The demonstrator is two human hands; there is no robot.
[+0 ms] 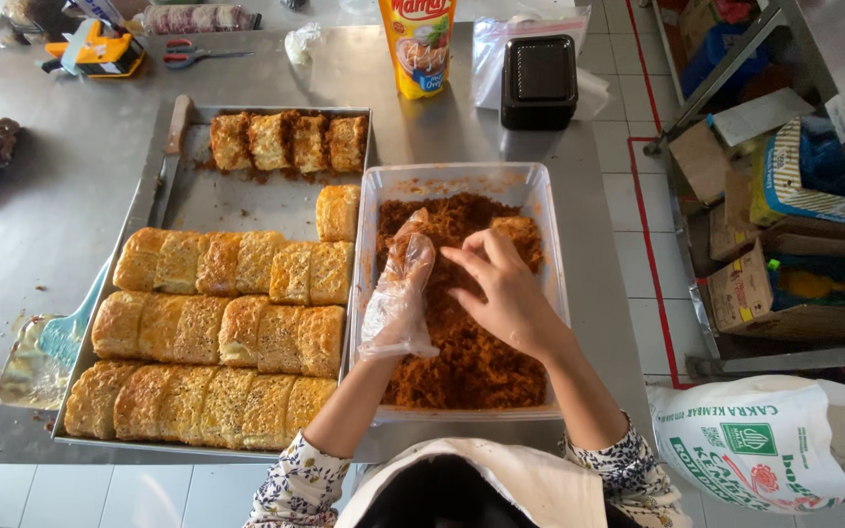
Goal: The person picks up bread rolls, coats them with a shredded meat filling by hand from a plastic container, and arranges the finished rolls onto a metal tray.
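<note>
Head view, looking straight down on a steel counter [70, 196]. We note both hands over a clear plastic tub [550, 225] at centre frame, filled with reddish-brown shredded floss [471, 357]. Left hand [405, 284] wears a loose clear plastic glove; its fingers seem curled, but we cannot tell whether they grip anything, the crumpled glove hides them. Right hand [506, 293] is bare, fingers spread and loosely bent, tips touching the floss and pressing toward a coated bread piece [518, 233] lying in the tub's upper right corner. We cannot tell if that piece is pinched or only touched.

Our judgement on doing this well: keep the bread piece low in the tub, roll it rather than drag it, and let loose floss fall back inside the walls.

Left of the tub, touching its side, sits a metal baking tray [246, 200] with three rows of golden bread rolls [217, 337] in the lower half, one single roll [337, 212] at its right edge, and four floss-coated pieces [288, 143] along the top. A knife [170, 156] lies on the tray's left rim. A blue spatula [56, 337] rests at lower left.

Upper frame: yellow sauce pouch [418, 44], black lidded box [538, 81], scissors [188, 55]. Cardboard boxes [745, 284] crowd the floor at right. Nothing stands between hands and tub.
</note>
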